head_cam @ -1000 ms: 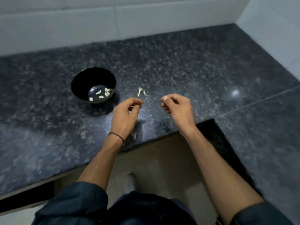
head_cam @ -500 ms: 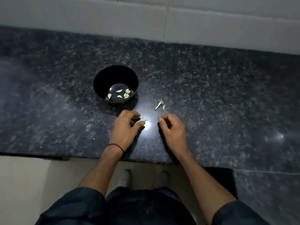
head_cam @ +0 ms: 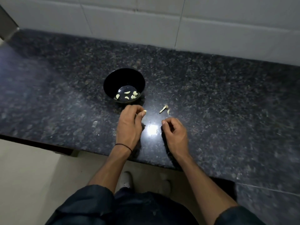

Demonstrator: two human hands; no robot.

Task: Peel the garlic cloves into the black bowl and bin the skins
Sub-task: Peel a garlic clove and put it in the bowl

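black granite counter (head_cam: 227,111) below white tiles (head_cam: 129,21) (bowl (head_cam: 123,77) near): left fingers (head_cam: 139,109) pinch a clove (head_cam: 144,112), right fingers (head_cam: 172,121) curl empty.

Dim overall, colours muted. One hard white glare spot on the polished surface (head_cam: 219,98), between my left hand (head_cam: 129,125) and right hand (head_cam: 176,133). Soft dark shadows sit close under both. Far left of the surface is hazy, smeared. Wall tiles (head_cam: 129,30) tilt and their seams splay, wide-angle.
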